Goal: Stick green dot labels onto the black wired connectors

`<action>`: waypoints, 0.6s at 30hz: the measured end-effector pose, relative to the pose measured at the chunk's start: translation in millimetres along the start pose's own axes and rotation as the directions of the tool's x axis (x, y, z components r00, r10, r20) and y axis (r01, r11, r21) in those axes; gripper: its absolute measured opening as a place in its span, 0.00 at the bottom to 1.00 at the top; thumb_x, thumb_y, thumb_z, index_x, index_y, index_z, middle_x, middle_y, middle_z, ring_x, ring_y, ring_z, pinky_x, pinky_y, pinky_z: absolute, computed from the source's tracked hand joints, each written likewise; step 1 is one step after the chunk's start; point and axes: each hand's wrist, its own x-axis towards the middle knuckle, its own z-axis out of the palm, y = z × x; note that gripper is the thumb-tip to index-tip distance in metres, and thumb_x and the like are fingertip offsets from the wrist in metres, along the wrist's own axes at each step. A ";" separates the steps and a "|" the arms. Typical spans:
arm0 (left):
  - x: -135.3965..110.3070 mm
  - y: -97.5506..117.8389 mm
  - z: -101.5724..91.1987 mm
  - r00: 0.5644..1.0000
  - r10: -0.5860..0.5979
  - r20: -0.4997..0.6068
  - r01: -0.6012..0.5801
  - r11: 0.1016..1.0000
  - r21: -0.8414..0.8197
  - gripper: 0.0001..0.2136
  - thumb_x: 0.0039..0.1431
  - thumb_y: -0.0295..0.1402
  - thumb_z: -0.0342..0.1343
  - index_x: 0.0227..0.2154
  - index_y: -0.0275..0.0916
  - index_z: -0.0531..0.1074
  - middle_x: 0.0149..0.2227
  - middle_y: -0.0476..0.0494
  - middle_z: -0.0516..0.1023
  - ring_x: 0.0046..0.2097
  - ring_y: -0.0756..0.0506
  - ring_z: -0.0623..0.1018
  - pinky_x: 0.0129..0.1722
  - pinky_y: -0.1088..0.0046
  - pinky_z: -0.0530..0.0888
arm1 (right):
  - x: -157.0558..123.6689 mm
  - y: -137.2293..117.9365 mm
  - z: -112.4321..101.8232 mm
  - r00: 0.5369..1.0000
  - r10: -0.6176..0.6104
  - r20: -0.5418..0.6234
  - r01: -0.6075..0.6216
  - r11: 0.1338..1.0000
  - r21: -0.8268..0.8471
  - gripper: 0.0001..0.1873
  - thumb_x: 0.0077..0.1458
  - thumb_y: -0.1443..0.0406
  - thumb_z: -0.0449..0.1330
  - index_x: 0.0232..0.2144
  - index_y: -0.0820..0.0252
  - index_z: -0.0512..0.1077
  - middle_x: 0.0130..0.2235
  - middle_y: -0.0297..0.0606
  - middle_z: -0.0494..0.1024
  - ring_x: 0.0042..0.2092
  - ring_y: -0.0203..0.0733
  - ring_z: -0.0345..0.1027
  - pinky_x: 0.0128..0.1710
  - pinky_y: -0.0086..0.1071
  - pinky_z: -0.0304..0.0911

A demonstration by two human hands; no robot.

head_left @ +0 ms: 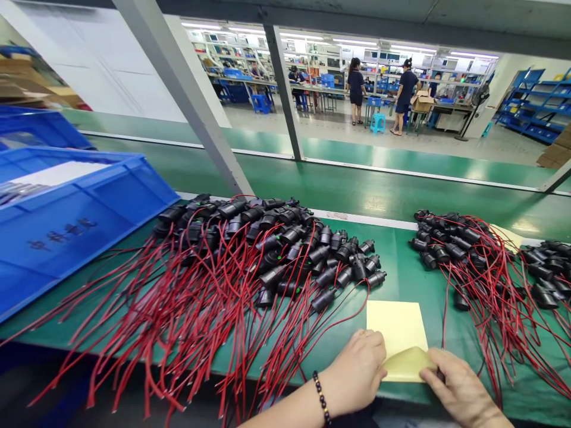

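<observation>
A pale yellow square sheet (397,321) lies on the green bench near its front edge. Its lower part curls up in a yellow, shiny-looking flap (407,364), between my two hands. My left hand (359,370), with a beaded bracelet at the wrist, is closed at the left side of this flap. On the other side, the thumb and fingers of my right hand (457,380) pinch its right corner. Left of the sheet is a big pile of black cylindrical parts (276,238) with red wires (200,315) trailing over the front edge.
A second pile of black parts (450,244) with red wires lies to the right, with more black parts (551,267) beyond. A blue bin (80,220) stands at the left. A slanting grey post (187,95) rises behind the bench. Several people are in the background, far off.
</observation>
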 end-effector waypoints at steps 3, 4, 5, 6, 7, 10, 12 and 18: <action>1.2 0.8 -1.1 1.000 -0.010 -0.004 0.010 1.000 -0.004 0.02 0.59 0.30 0.55 0.33 0.38 0.69 0.40 0.43 0.75 0.44 0.42 0.73 0.49 0.64 0.71 | 3.9 0.6 -8.9 0.991 -0.015 0.133 0.005 0.997 0.071 0.11 0.60 0.61 0.51 0.26 0.56 0.65 0.32 0.36 0.73 0.35 0.40 0.69 0.37 0.30 0.63; 1.6 1.1 -1.1 1.000 -0.018 -0.001 0.018 1.000 -0.007 0.02 0.59 0.30 0.55 0.33 0.38 0.70 0.40 0.43 0.75 0.44 0.42 0.73 0.49 0.64 0.71 | 5.2 0.1 -11.2 0.987 -0.014 0.162 -0.001 0.996 0.090 0.12 0.60 0.61 0.51 0.25 0.56 0.64 0.32 0.35 0.73 0.36 0.40 0.69 0.37 0.29 0.63; 2.0 1.2 -1.0 1.000 -0.029 0.004 0.029 1.000 -0.007 0.02 0.58 0.30 0.55 0.33 0.38 0.70 0.40 0.43 0.75 0.44 0.42 0.73 0.49 0.64 0.71 | 6.3 -0.8 -12.8 0.984 -0.004 0.177 -0.013 0.995 0.098 0.13 0.60 0.61 0.50 0.24 0.56 0.62 0.32 0.35 0.73 0.36 0.40 0.69 0.37 0.30 0.63; 2.4 1.2 -0.7 0.999 -0.037 0.009 0.037 0.999 -0.005 0.02 0.58 0.29 0.55 0.32 0.38 0.70 0.40 0.43 0.75 0.44 0.42 0.74 0.48 0.64 0.71 | 7.3 -2.0 -13.9 0.983 0.012 0.181 -0.030 0.995 0.096 0.14 0.60 0.61 0.50 0.23 0.56 0.61 0.31 0.35 0.72 0.36 0.40 0.69 0.37 0.30 0.62; 2.6 1.0 -0.3 0.999 -0.038 0.012 0.038 0.999 0.000 0.02 0.58 0.29 0.55 0.32 0.37 0.70 0.40 0.43 0.75 0.44 0.42 0.74 0.48 0.64 0.71 | 8.0 -3.3 -14.4 0.984 0.029 0.177 -0.045 0.995 0.089 0.14 0.60 0.60 0.49 0.23 0.56 0.60 0.31 0.35 0.72 0.36 0.40 0.68 0.37 0.31 0.62; 2.9 0.0 1.3 1.000 -0.023 0.002 0.022 1.000 0.017 0.03 0.58 0.31 0.54 0.32 0.37 0.70 0.40 0.42 0.75 0.43 0.42 0.74 0.47 0.64 0.71 | 9.5 -6.7 -14.4 0.987 0.058 0.152 -0.070 0.995 0.071 0.13 0.60 0.60 0.49 0.23 0.56 0.60 0.31 0.35 0.73 0.36 0.41 0.68 0.37 0.32 0.61; 3.1 -0.6 1.9 1.000 -0.017 -0.003 0.018 0.999 0.031 0.04 0.58 0.31 0.54 0.33 0.37 0.70 0.40 0.41 0.76 0.43 0.41 0.74 0.47 0.64 0.71 | 10.3 -7.8 -14.1 0.987 0.070 0.145 -0.080 0.995 0.065 0.13 0.59 0.61 0.50 0.23 0.56 0.61 0.31 0.35 0.73 0.35 0.41 0.68 0.37 0.33 0.60; 4.8 0.1 1.3 0.999 -0.039 0.017 0.038 0.999 0.037 0.03 0.57 0.29 0.55 0.34 0.37 0.71 0.41 0.41 0.76 0.43 0.42 0.75 0.47 0.64 0.71 | 13.4 -9.8 -17.0 0.983 0.107 0.146 -0.117 0.992 0.056 0.11 0.58 0.61 0.51 0.25 0.56 0.65 0.31 0.36 0.75 0.34 0.42 0.69 0.35 0.33 0.60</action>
